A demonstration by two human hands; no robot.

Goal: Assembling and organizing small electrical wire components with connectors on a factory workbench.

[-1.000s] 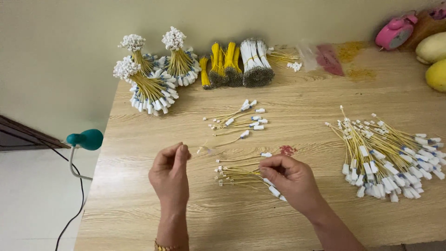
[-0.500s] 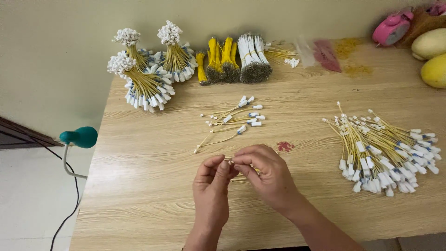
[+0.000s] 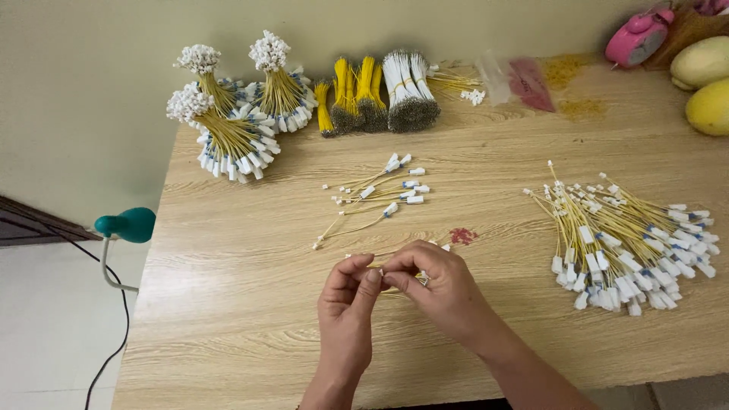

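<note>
Now, small bundle: you hold a small bundle of yellow wires (image 3: 395, 272) between both hands, low over the front middle of the wooden table (image 3: 250, 304); most of it is hidden by your fingers.
Left hand: your left hand (image 3: 345, 307) is closed in a pinch, thumb and forefinger pressed on the bundle at its left end.
Right hand: your right hand (image 3: 440, 285) is also closed around the bundle, fingers curled over it, and the fingertips of both hands touch each other.
Just behind the hands: a red mark (image 3: 462, 235) is on the table, near your right hand.
Loose wires: a few loose wires with white plugs (image 3: 376, 195) lie spread further back, apart from your hands.
Right side: a big heap of wires (image 3: 626, 239) with white plugs lies well apart from the right hand.
Back left: three tied bunches (image 3: 235, 114) stand in a group at the table corner.
Back middle: yellow and white packs of wire (image 3: 380, 91) lie along the wall.
Back right: a pink clock (image 3: 638, 36) and yellow fruits (image 3: 706, 83) are at the corner.
Left of table: a green lamp (image 3: 127, 225) with a cable.
</note>
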